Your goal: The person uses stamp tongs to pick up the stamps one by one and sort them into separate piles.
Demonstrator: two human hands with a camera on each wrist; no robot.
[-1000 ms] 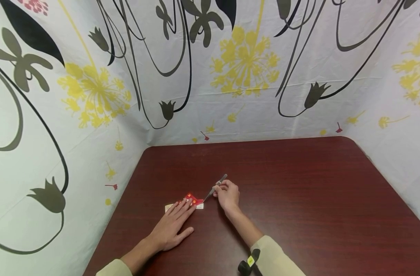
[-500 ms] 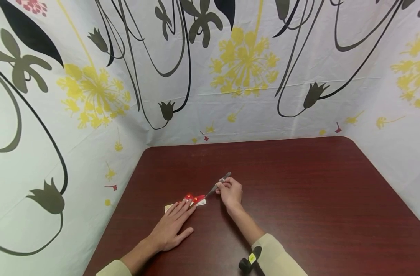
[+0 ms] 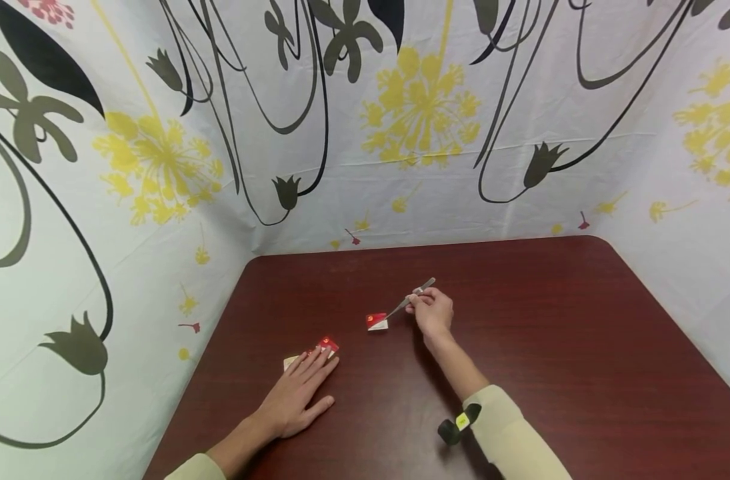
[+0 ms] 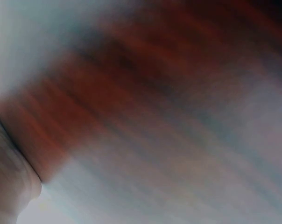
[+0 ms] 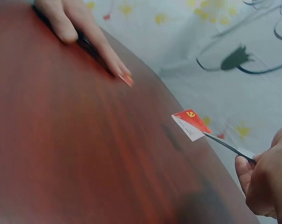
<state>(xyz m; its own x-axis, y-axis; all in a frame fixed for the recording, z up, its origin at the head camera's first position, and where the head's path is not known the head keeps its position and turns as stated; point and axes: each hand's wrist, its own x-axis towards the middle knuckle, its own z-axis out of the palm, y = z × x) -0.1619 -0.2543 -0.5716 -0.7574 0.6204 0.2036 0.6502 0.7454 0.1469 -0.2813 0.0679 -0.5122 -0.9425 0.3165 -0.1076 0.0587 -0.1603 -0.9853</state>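
Observation:
My right hand (image 3: 435, 315) pinches a pair of metal tweezers (image 3: 422, 288) between thumb and fingers. At the tweezer tips hangs a small red-and-white paper piece (image 3: 377, 320), with a yellow emblem on its red half in the right wrist view. My left hand (image 3: 299, 395) rests on the table with its fingers extended and pointing forward. Under those fingertips lies another red piece (image 3: 327, 345) with a similar emblem, and a pale strip (image 3: 289, 362) shows beside it; the fingers hide the rest. In the left wrist view, only part of the hand (image 4: 10, 179) shows against a blur.
A dark reddish-brown table (image 3: 551, 320) with rounded far corners lies under both hands. White cloth (image 3: 425, 193) printed with flowers hangs close behind and beside it. A black strapped device (image 3: 461, 424) sits at the right sleeve's cuff.
My right hand has moved up and to the right with the tweezers. The paper piece has come away from the red piece under my left fingers. The left hand keeps its place.

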